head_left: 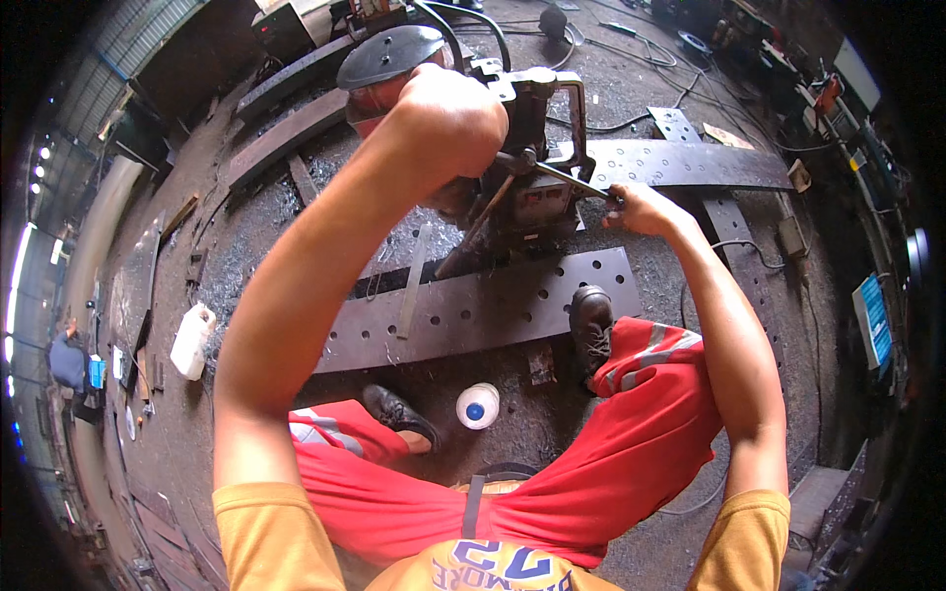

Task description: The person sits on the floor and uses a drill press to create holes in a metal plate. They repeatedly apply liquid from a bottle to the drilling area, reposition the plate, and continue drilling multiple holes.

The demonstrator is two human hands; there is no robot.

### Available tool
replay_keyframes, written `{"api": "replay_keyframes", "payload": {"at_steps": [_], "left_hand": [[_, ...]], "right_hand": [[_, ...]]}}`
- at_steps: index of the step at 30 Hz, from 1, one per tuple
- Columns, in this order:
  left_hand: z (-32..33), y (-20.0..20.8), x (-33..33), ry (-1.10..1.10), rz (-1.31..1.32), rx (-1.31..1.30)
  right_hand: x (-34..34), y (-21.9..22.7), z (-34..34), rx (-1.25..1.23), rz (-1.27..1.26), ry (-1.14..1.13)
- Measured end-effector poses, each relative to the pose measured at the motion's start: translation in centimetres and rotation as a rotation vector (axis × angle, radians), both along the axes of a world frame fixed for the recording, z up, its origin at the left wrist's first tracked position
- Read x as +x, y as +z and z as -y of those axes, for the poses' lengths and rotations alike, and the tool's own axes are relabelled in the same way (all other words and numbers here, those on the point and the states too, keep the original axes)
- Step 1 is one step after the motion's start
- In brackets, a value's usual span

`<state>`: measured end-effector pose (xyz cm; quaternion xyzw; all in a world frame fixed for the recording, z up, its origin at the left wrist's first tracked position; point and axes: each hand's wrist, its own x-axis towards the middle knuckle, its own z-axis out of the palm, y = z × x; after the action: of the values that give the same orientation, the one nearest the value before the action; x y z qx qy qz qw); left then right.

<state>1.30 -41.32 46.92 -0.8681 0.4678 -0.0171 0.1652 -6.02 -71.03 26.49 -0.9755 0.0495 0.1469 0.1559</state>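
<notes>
A magnetic drill press (533,106) stands ahead of me beside drilled steel plates. My right hand (641,211) is closed round the end of its feed lever (572,181). On the machine's left side, my left hand (455,103) is bent at the wrist against the body, just beside the dark-topped red motor housing (390,57). The fingers of that hand are hidden behind its back. Nearer to me lies a long steel plate (458,313) with rows of holes, a thin flat strip (414,281) resting across it.
A white bottle with a blue cap (478,406) stands between my feet. To the left is a white plastic jug (192,341). Another drilled plate (680,163) extends right of the machine. Steel beams (286,138) lie at the far left, and cables (645,49) trail over the floor.
</notes>
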Motion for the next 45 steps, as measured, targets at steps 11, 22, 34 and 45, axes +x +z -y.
{"api": "replay_keyframes", "payload": {"at_steps": [11,22,34,45], "left_hand": [[-1.9,-3.5,1.7,0.006,-0.004,-0.242],[-3.2,-5.1,1.8,-0.113,0.262,-0.473],[-0.9,-1.5,-0.2,0.295,-0.073,-0.096],[-1.5,-2.6,0.0,0.279,-0.002,-0.214]], "right_hand": [[0.5,-3.5,3.4,0.08,-0.005,-0.084],[1.1,-2.9,2.4,0.031,-0.035,-0.136],[0.2,-2.7,1.7,-0.109,0.079,-0.13],[0.0,-2.3,1.7,-0.063,0.065,-0.145]]}}
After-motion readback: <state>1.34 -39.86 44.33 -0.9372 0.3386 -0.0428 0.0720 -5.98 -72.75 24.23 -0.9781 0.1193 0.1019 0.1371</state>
